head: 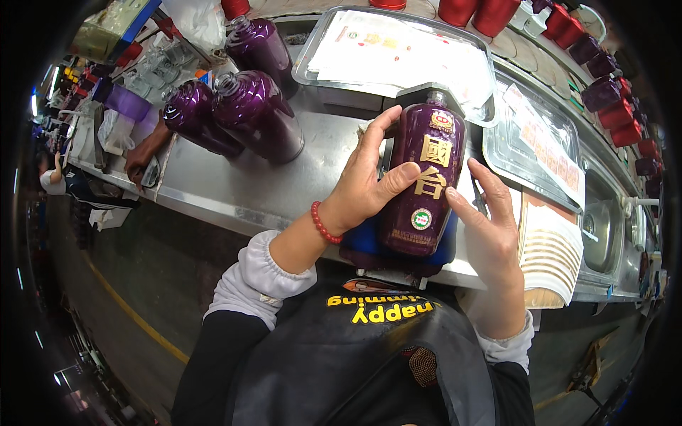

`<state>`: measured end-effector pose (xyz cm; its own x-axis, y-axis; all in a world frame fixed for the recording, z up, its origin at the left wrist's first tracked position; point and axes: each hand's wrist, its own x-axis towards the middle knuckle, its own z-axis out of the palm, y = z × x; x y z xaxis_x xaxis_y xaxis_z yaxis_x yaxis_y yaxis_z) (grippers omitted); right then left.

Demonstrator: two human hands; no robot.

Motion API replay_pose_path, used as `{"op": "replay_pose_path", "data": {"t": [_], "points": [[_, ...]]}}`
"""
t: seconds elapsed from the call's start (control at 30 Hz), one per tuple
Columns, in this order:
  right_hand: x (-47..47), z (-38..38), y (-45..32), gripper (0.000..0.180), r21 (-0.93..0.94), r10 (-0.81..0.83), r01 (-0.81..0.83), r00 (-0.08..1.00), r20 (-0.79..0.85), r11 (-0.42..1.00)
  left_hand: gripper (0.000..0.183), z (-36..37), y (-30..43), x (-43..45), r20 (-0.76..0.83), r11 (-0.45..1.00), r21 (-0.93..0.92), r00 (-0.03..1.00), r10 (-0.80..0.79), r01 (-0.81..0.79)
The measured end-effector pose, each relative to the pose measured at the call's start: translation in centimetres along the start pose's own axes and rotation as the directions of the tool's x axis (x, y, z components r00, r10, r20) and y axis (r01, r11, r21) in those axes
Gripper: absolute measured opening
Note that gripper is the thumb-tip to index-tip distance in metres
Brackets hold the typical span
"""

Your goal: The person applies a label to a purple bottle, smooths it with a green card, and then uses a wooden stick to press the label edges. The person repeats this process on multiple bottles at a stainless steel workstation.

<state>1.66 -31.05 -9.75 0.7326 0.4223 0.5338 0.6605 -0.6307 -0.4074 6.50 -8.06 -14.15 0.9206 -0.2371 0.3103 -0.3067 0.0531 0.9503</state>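
A glossy purple glass bottle (436,160) with gold characters and a round green-and-white emblem lies tilted, its neck pointing away from me. Beneath its lower end is a blue pad (361,244) at the counter's front edge. My left hand (365,175), above a red bead bracelet, holds the bottle's left side, its thumb pressed on the front. At the right side my right hand (493,223) has its fingers apart, one fingertip touching the bottle's face near the lower gold character. Some left fingers are hidden behind the bottle.
Several purple bottles, one nearest (258,117), stand at the left on the metal counter (213,183). Printed sheets (367,45) fill a clear tray (303,69) behind. At right are another tray (503,138), gold-striped sheets (551,258) and a sink (599,239). A person (53,181) is far left.
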Motion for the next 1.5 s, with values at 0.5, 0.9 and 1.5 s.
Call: {"op": "replay_pose_path", "data": {"t": [0.5,0.9,1.5], "points": [[0.3,1.1,-0.2,0.051,-0.019,-0.049,0.049,0.999,-0.004,0.999,0.097,0.6,1.4,0.0,-0.022,0.985,0.172,0.999,-0.029,0.032],[0.4,1.3,0.0,0.05,0.01,-0.034,0.034,0.999,-0.037,0.999,0.097,0.6,1.1,0.2,-0.018,0.982,0.191,1.0,-0.003,0.007],[3.0,1.1,0.7,0.06,-0.054,0.004,-0.005,1.0,-0.014,0.999,0.071,0.7,1.5,2.8,-0.065,0.988,0.146,0.997,-0.045,0.054]]}}
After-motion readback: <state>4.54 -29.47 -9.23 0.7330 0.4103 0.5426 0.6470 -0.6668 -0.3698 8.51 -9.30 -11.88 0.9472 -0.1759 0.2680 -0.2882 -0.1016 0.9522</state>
